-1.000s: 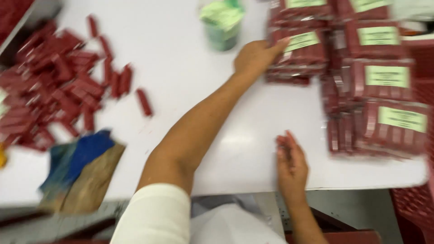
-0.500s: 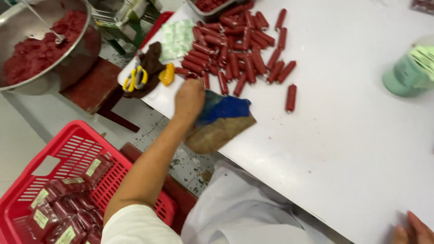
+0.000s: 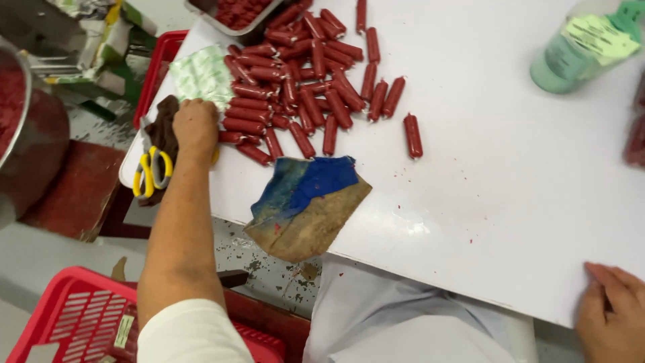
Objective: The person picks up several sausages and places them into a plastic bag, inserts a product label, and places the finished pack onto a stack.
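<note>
white table (image 3: 510,202) strewn with red sausages (image 3: 302,87), left hand (image 3: 195,124) fingers hidden, right hand (image 3: 615,312) loosely curled at edge

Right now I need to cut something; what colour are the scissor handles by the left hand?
Yellow; the scissors show best in the head view.
</note>
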